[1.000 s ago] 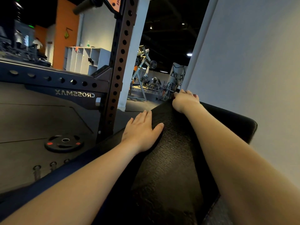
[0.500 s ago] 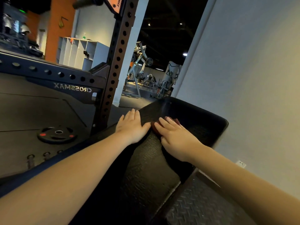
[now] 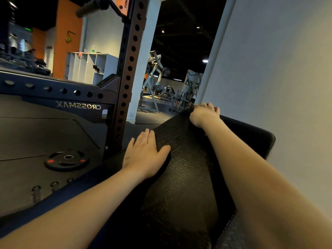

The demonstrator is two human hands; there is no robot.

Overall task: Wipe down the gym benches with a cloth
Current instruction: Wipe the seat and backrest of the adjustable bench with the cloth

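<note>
1. Resting flat on the black textured bench (image 3: 183, 177), the left hand (image 3: 145, 153) lies palm down near the pad's left edge. Its fingers are straight and close together, the thumb is spread out to the right, and it grips nothing.
2. The right hand (image 3: 204, 114) reaches the far top end of the same pad, with the arm stretched along its right side and the fingers bent over the edge.
3. Whether that hand pinches anything under its palm or fingers cannot be told; the cloth is hidden in this view.
4. The bench pad runs tilted from the bottom of the view up and away, its right side close to a pale wall (image 3: 278, 69).
5. Left of the bench stands a dark rack upright (image 3: 128, 72) with a row of holes, joined to a crossbeam that bears mirrored lettering.
6. A black weight plate (image 3: 67, 159) with red marks lies flat on the dark floor (image 3: 45, 132), well apart from the bench on its left.
7. Farther back, a pale shelving unit (image 3: 89, 67) stands near an orange wall panel, and gym machines (image 3: 156, 81) show through the opening beyond the rack.
</note>
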